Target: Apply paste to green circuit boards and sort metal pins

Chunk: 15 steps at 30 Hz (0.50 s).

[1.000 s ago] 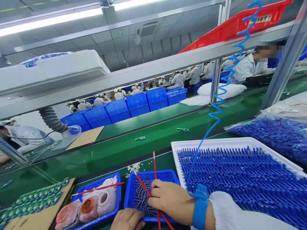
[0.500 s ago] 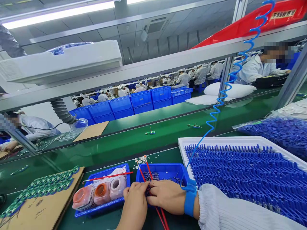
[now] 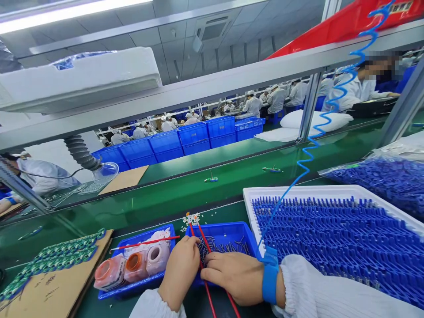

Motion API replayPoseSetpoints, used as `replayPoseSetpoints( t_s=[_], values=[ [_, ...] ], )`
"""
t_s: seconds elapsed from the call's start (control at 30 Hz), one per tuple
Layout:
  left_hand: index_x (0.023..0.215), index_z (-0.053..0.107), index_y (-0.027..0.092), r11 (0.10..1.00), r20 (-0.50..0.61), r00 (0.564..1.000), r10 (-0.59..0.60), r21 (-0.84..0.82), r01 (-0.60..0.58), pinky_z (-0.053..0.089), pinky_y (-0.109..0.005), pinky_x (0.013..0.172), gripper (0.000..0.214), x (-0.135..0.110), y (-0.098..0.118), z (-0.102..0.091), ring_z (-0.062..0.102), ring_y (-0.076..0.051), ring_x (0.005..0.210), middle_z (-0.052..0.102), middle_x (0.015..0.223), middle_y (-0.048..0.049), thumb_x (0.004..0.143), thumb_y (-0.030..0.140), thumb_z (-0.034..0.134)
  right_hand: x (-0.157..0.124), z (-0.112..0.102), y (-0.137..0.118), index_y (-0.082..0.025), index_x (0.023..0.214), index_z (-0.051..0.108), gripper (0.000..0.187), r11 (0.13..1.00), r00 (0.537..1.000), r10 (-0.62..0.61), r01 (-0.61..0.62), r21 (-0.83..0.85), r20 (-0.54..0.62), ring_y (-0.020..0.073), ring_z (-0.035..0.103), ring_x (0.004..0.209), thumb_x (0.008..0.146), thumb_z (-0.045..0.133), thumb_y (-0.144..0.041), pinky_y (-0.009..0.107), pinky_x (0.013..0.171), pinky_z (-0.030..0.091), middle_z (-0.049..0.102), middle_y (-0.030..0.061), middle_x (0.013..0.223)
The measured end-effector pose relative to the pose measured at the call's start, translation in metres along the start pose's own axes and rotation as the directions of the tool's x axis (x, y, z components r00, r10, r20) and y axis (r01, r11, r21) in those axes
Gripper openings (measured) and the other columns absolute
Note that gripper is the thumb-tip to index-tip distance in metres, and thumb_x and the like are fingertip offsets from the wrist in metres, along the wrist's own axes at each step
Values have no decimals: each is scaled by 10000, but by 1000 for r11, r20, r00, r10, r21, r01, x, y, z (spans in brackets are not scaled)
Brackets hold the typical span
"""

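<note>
My left hand (image 3: 180, 270) sits at the left rim of a small blue tray (image 3: 225, 230), its fingers curled near a heap of thin metal pins (image 3: 218, 247). My right hand (image 3: 233, 278) lies over the tray and two long red sticks (image 3: 207, 251), which pass under it and cross there. A blue wrist strap (image 3: 270, 282) circles my right wrist. Whether my left fingers pinch anything is hidden. White granules (image 3: 191, 219) lie just past the tray's far rim.
To the left, a blue tray (image 3: 145, 232) holds pink-capped bottles (image 3: 134, 267) and a red stick. A white tray of blue comb-like parts (image 3: 331, 234) stands right. A green conveyor belt (image 3: 185, 187) runs behind, with co-workers (image 3: 354, 90) beyond.
My left hand has risen from the bottom of the view to the tray's left rim. The sticks' far ends now point more upright, and the view has shifted slightly.
</note>
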<state>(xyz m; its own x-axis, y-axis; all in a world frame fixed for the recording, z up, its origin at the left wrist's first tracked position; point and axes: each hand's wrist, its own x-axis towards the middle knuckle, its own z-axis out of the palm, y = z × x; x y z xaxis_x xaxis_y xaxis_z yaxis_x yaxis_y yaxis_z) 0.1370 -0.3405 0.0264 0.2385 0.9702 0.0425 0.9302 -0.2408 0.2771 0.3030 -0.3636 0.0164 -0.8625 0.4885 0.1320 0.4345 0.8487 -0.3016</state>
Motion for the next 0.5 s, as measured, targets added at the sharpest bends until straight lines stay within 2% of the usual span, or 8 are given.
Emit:
replayPoseSetpoints(
  t_s=[0.3, 0.5],
  values=[
    [953, 647, 127, 1000, -20, 1000, -11, 15, 12, 462, -337, 829, 327, -8, 1, 5, 621, -222, 903, 681, 966, -128, 862, 114, 333, 10, 2, 3, -78, 1046, 571, 138, 981, 998, -45, 37, -190, -37, 240, 440, 1038, 912, 541, -78, 300, 919, 384, 555, 109, 1009],
    [947, 650, 160, 999, -34, 999, -35, 24, 36, 474, -341, 812, 318, -9, -3, 8, 632, -224, 902, 692, 946, -108, 849, 119, 351, 14, 4, 10, -108, 1055, 588, 150, 971, 994, -105, 105, -213, 10, 228, 477, 989, 909, 621, -93, 269, 801, 438, 579, 72, 942]
  ],
)
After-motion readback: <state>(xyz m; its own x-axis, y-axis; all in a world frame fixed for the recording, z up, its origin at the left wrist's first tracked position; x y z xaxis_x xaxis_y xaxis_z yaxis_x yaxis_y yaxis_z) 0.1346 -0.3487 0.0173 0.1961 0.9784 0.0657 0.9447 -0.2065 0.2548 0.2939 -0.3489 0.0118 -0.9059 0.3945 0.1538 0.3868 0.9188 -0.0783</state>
